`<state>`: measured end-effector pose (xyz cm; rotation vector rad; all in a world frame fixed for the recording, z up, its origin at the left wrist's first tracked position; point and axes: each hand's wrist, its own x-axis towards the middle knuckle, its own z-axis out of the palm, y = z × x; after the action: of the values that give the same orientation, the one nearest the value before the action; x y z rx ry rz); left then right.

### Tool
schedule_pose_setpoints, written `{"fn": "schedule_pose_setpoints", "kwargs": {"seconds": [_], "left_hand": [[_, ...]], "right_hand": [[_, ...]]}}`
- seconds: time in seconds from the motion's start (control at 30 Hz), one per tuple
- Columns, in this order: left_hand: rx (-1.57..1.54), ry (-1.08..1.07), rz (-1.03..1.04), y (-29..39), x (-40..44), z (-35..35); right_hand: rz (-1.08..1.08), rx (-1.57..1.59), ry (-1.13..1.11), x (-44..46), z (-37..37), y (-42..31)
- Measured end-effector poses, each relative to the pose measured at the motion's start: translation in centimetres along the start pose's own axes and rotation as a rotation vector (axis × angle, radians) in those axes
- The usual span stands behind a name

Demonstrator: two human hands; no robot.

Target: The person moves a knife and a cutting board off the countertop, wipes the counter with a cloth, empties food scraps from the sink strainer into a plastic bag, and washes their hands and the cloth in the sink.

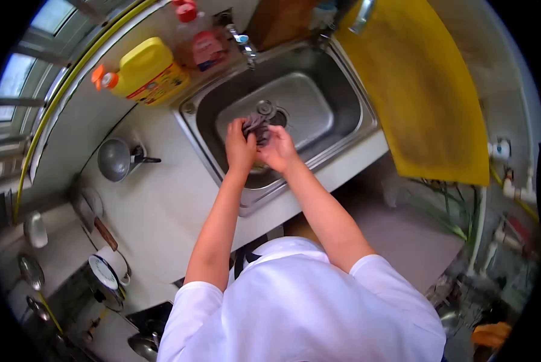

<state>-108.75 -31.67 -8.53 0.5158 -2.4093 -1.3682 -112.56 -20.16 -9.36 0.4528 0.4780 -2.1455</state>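
Note:
Over the steel sink (337,130), my left hand (240,146) and my right hand (277,149) grip a crumpled greyish-purple cloth (256,128) between them. The fingers of both hands are curled in against the cloth. Just beyond the bunched cloth lie the drain opening (278,117) and a round metal strainer (265,108). Something yellowish sits low in the sink under my wrists, too hidden to name. A faucet (246,48) stands at the sink's back edge.
Behind the sink's left side stand a yellow jug (152,72) and a pink soap bottle (204,45). A small grey pan (114,160), a cleaver (95,217) and a white enamel mug (109,267) rest on the left counter. A yellow board (421,90) hangs at the right.

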Motion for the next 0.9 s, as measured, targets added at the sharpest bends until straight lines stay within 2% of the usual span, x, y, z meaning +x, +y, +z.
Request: {"fn": "schedule_pose_setpoints", "kwargs": {"seconds": [0.03,0.1,0.17,0.2,0.23,0.3,0.33,0.37,0.43,0.47,0.53,0.57,0.6,0.63,0.7,0.73,0.8,0.83,0.9], "left_hand": [[0.089,0.039,0.129,0.6,-0.8,0.1],[0.171,-0.074,0.301,1.8,-2.0,-0.7],[0.158,-0.301,0.292,2.4,-2.2,-2.7],[0.017,-0.388,0.182,2.1,-2.4,-3.6],[0.013,-0.394,0.19,1.9,-2.3,-4.2],[0.325,-0.384,0.238,2.0,-2.2,-5.6],[0.445,-0.238,0.655,3.5,-1.4,-5.3],[0.448,-0.233,0.656,3.7,-1.0,-4.9],[0.67,-0.417,0.89,3.7,-0.7,-4.2],[0.671,-0.412,0.89,3.4,-0.3,-3.9],[0.325,-0.569,0.791,2.5,0.2,-3.3],[0.328,-0.564,0.787,2.1,0.2,-3.1],[0.405,-0.654,0.674,1.9,0.1,-3.0],[0.482,-0.738,0.557,1.6,0.2,-2.9],[0.553,-0.729,0.526,0.8,-0.1,-2.3],[0.615,-0.725,0.511,0.9,0.0,-2.1],[0.653,-0.705,0.43,1.3,-0.3,-1.7],[0.674,-0.693,0.372,1.5,-0.3,-1.4],[0.69,-0.668,0.343,1.2,-0.3,-0.7]], "right_hand": [[-0.045,0.009,-0.009,-0.3,1.1,0.2],[-0.054,-0.037,-0.032,0.6,-0.3,0.8],[-0.033,-0.312,0.129,0.0,-0.8,0.5],[-0.031,-0.32,0.208,-1.1,-0.1,-0.1],[-0.042,-0.318,0.211,-1.5,-0.4,-0.6],[0.12,-0.516,0.229,-1.7,-0.9,-1.3],[0.257,-0.664,0.185,-1.4,-1.2,-1.9],[0.257,-0.668,0.181,-1.2,-1.4,-1.7],[0.38,-0.954,0.123,-1.8,0.4,-1.6],[0.39,-0.989,0.118,-2.2,1.6,-1.6],[0.408,-1.098,0.094,-1.2,0.6,-1.5],[0.429,-1.203,0.072,-0.9,0.0,-1.4],[0.436,-1.204,0.065,-1.2,0.6,-1.3],[0.355,-1.331,0.036,-2.0,1.9,-1.4],[0.285,-1.453,-0.023,-2.7,3.3,-1.2],[0.106,-1.608,-0.108,-2.9,3.5,-1.3],[0.025,-1.971,-0.126,-2.9,4.2,-1.6],[0.03,-1.97,-0.142,-2.1,3.1,-1.5],[0.148,-2.16,0.224,-0.8,1.1,-1.3]]}}
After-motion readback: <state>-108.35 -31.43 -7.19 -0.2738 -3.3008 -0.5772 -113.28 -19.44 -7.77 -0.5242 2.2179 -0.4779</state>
